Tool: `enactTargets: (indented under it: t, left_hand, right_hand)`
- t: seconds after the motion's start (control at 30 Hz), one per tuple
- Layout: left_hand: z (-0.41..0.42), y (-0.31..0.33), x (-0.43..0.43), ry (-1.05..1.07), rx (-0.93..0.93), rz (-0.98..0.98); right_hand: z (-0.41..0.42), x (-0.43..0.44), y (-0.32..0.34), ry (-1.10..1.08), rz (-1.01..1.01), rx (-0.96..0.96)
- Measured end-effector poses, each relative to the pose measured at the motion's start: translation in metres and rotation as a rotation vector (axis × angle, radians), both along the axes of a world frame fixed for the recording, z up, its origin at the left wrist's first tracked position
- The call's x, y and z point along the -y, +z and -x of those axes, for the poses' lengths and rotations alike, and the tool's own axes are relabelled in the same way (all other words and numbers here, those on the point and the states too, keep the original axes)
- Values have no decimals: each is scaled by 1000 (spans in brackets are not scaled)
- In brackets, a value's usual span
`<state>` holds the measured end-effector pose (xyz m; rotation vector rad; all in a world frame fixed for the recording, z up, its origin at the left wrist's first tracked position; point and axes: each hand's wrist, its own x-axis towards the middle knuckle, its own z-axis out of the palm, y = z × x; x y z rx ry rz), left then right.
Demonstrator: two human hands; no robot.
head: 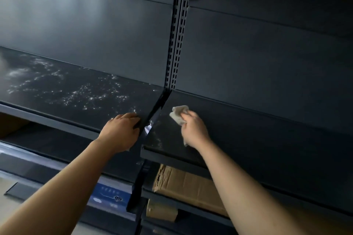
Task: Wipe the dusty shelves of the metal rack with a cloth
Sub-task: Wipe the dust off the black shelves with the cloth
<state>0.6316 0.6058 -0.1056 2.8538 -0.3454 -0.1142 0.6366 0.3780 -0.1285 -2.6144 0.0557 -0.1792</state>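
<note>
The right hand [193, 129] holds a white cloth [178, 114] tight and presses it on the dark right shelf [257, 129]. The left hand [119, 129] rests open and flat on the dusty left shelf [57, 86], at its edge. Cardboard boxes [191, 183] sit on the shelves below.

Dim light falls from the left and leaves a pale sheen on the dark back panel [80, 17]. A slotted upright post [178, 30] divides the panels. Lower down, cardboard boxes [188, 185] sit on the right, a blue label [109, 195] near the middle, and pale floor [7, 183] at far left.
</note>
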Motion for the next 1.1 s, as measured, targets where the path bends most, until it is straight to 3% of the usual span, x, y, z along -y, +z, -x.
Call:
enactTargets:
  t: [0.13, 0.2, 0.3, 0.37, 0.6, 0.8, 1.1]
  left_hand:
    - [-10, -4, -18, 18, 41, -17]
    - [-11, 0, -14, 12, 44, 0]
    - [-13, -3, -9, -11, 58, 16]
    - [-12, -2, -1, -35, 67, 12]
    - [-5, 2, 19, -98, 121, 54]
    - [-6, -1, 15, -77, 136, 81]
    - [-2, 2, 3, -144, 92, 58]
  right_hand:
    - [6, -47, 10, 197, -213, -16]
    - [-1, -25, 14, 50, -280, 83]
    - [-13, 28, 14, -250, -147, 166]
    - [-20, 53, 10, -310, -29, 136]
    - [-51, 75, 20, -234, 113, 43]
    - [-79, 55, 19, -117, 103, -15]
    - [2, 3, 20, 70, -16, 61]
